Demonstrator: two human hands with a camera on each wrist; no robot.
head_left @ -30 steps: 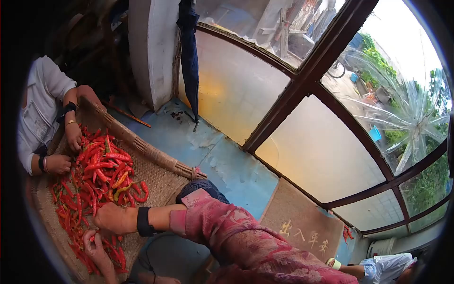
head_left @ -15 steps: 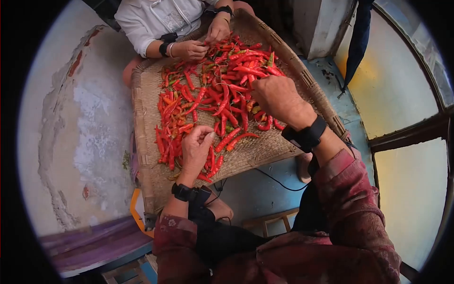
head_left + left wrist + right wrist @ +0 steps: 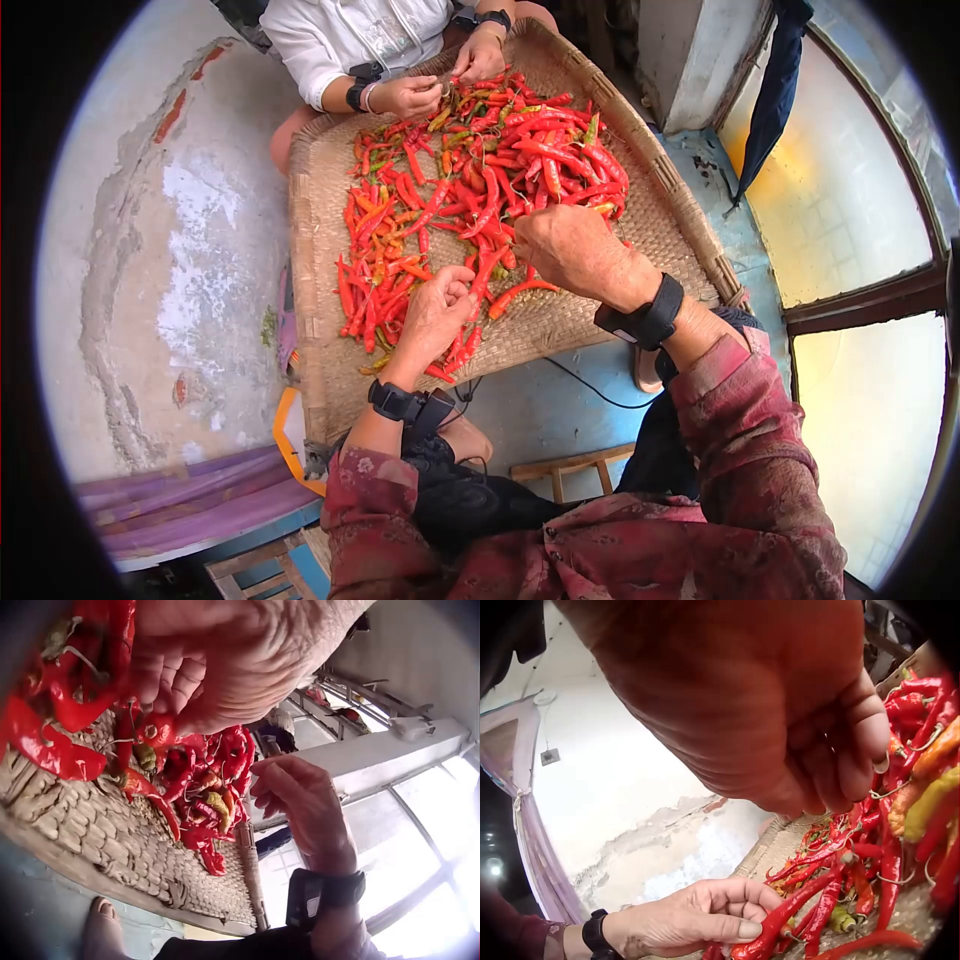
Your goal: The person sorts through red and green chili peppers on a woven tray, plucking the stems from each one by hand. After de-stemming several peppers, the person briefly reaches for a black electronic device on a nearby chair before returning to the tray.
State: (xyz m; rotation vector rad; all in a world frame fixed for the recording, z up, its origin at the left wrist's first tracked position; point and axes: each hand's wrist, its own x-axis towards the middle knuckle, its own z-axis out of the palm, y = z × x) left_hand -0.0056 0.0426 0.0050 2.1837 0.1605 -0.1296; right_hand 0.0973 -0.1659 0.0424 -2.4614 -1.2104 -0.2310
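My left hand pinches a red chili pepper between thumb and fingers, low over the near part of the pile. In the left wrist view the stem end of that chili shows beside the left hand. My right hand hovers above the pile's near right side, its fingers curled in toward the thumb. No chili shows between these fingers in the right wrist view. The heap of red chilies, with some orange and yellow-green ones, covers much of a woven tray.
Across the tray a person in a white hoodie handles chilies with both hands. A peeling wall stands on the left. Frosted window panes and a hanging dark umbrella are on the right. Below is a wooden stool.
The head view has swung from the windows onto the tray. Over the last half second my right hand has come nearer my body, and a chili now shows in my left hand.
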